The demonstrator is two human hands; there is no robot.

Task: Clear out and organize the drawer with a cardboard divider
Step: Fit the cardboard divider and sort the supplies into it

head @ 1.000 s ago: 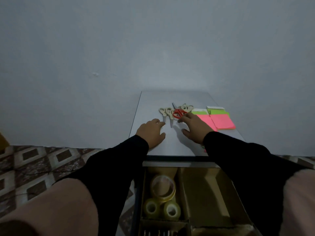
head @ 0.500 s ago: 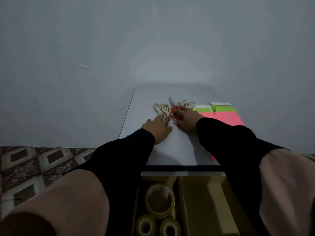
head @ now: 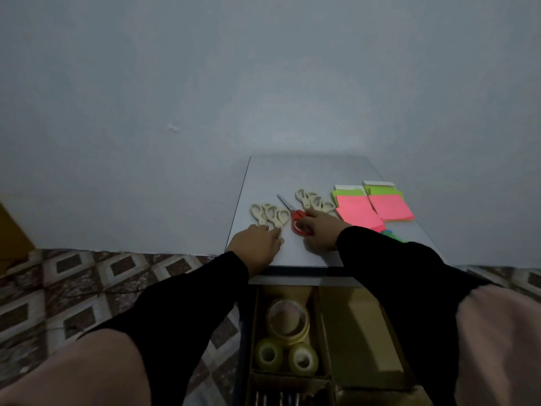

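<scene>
My right hand (head: 320, 230) lies on the desk (head: 292, 177) with its fingers spread fairly flat over the handle loops of the red scissors (head: 295, 219), touching them rather than gripping; the blades point away from me to the left. My left hand (head: 257, 247) rests palm down near the desk's front edge, fingers loosely extended, the tips just reaching the near end of a cluster of cream-handled scissors (head: 269, 215). A second cream cluster (head: 313, 200) lies beyond my right hand. To the right sit stacks of pink sticky notes (head: 389, 208) over green ones (head: 347, 193). Below the desk edge the drawer (head: 395, 382) stands open, its cardboard divider (head: 317, 317) walling off a left compartment that holds one large tape roll (head: 288, 322) and two small tape rolls (head: 285, 357).
</scene>
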